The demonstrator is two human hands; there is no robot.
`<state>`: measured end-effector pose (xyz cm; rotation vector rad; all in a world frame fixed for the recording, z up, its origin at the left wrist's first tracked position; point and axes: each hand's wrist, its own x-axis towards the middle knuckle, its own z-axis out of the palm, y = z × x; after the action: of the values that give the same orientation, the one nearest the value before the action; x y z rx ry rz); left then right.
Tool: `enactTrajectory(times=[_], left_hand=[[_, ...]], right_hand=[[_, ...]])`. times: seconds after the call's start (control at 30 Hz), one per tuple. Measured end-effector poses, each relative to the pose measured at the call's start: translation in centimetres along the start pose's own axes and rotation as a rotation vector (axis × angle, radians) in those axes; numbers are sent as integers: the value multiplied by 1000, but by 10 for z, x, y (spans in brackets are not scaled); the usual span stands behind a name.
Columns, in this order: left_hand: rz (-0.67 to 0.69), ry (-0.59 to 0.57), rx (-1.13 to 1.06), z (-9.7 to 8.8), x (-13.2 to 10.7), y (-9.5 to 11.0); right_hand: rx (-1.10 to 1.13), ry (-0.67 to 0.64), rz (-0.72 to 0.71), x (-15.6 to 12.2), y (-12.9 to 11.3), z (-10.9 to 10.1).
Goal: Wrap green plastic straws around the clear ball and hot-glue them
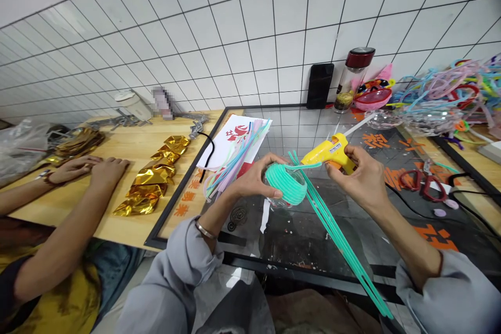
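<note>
My left hand (260, 177) is closed around a small round clear form wrapped in rows of green pipe cleaner (287, 185). A loose length of the wrapping sticks out to the right, its end close to my right thumb. My right hand (362, 177) grips the handle of a yellow hot glue gun (324, 152), its nozzle pointing left toward the wrapped form. A white glue stick (360, 124) juts from the gun's rear. Several straight green pipe cleaners (344, 248) lie diagonally beneath, running to the table's front edge.
Left of me, another person's hands (99, 169) rest near crumpled gold foil (152, 177). Pastel pipe cleaners (235, 162) lie on white paper (219, 138). A phone (320, 86) and glass bottle (352, 81) stand by the wall. Red scissors (422, 185), cords and a pipe-cleaner heap (450, 94) are right.
</note>
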<state>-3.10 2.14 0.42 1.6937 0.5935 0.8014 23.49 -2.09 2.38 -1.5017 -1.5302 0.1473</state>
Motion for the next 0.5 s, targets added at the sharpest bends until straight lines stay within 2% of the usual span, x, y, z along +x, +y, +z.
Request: enactTrajectory(times=[0.5], left_hand=[[5,-7,-32,0,1,-2]], right_hand=[[-102,133,-270,-11,4,9]])
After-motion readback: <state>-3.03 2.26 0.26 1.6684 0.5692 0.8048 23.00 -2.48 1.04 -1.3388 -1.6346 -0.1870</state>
